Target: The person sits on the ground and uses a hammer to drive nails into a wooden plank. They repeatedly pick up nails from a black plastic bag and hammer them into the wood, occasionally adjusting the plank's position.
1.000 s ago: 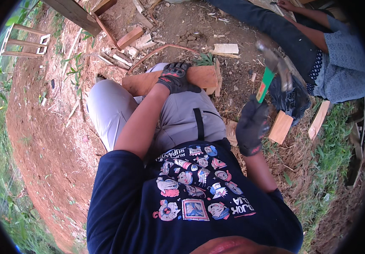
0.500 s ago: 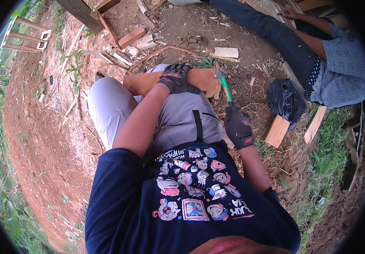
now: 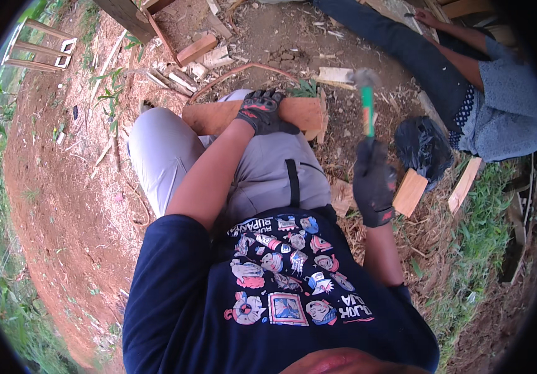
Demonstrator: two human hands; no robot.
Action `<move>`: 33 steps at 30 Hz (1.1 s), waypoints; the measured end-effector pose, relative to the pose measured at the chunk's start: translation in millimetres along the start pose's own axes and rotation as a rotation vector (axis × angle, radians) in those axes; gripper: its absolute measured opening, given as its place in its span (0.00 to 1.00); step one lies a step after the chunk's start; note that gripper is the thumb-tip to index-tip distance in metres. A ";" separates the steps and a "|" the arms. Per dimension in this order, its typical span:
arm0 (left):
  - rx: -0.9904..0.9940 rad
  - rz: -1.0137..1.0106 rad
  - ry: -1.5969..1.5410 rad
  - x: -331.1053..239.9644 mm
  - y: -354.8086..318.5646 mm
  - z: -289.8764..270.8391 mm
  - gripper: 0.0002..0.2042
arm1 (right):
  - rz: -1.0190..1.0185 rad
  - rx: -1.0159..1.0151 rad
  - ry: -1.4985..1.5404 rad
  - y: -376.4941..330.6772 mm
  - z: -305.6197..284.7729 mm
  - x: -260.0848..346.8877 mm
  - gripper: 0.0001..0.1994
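A reddish-brown wooden board (image 3: 209,117) lies crosswise over my lap, against my grey trousers. My left hand (image 3: 261,112), in a black glove with red marks, grips the board near its middle, fingers wrapped over its far edge. In a matching glove, my right hand (image 3: 374,184) is closed around the handle of a hammer (image 3: 368,112) with a green shaft. The hammer stands off to the right of the board's end, apart from it, its metal head blurred by motion. A paler strip of wood (image 3: 322,115) shows at the board's right end.
Another person (image 3: 468,93) sits at the upper right, legs stretched across the far side. A black plastic bag (image 3: 423,149) and cut wood blocks (image 3: 410,192) lie to my right. Wood offcuts (image 3: 198,50) and shavings litter the dirt ahead; a wooden post (image 3: 128,19) stands far left.
My right hand has swung the hammer up and to the right, away from the board's right end. My left hand and the board have barely shifted.
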State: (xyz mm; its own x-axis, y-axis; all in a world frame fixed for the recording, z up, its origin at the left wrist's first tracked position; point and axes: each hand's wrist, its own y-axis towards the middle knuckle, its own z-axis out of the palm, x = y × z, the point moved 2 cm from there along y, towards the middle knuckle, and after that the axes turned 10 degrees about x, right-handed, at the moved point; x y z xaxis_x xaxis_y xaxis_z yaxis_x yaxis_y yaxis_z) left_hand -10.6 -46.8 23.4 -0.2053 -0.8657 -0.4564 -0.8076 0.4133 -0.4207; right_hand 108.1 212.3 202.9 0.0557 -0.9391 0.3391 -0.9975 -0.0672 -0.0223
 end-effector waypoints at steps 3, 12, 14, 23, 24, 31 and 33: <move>0.042 -0.034 -0.053 -0.9 -10.6 -11.5 0.61 | 0.051 -0.256 0.264 0.0 -9.7 8.4 0.11; 0.075 0.006 -0.051 -13.3 -0.9 -22.5 0.59 | -0.021 0.146 0.018 -0.9 9.0 1.4 0.09; 0.015 -0.027 -0.069 -3.5 -12.5 -13.4 0.59 | -0.042 -0.063 0.167 0.9 -10.0 21.6 0.10; 0.048 0.014 -0.001 -14.4 1.5 -15.7 0.60 | -0.014 0.266 -0.112 -5.1 43.3 -10.1 0.10; -0.023 0.027 -0.020 -5.8 -0.9 -4.4 0.60 | -0.060 0.162 -0.060 -1.4 16.7 14.2 0.10; 0.005 0.033 -0.055 -10.6 -3.5 -8.4 0.60 | 0.142 -0.243 0.154 -16.6 51.4 -2.6 0.11; 0.021 0.032 -0.055 -11.6 -2.1 -10.7 0.60 | 0.067 0.229 -0.141 -12.6 79.6 -32.1 0.11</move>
State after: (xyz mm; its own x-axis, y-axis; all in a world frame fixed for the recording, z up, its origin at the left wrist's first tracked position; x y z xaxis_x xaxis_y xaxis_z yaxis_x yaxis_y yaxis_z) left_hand -12.4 -40.7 37.9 -0.1997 -0.8352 -0.5124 -0.7890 0.4471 -0.4213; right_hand 122.4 216.4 117.4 0.0112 -0.9807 0.1952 -0.9641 -0.0624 -0.2583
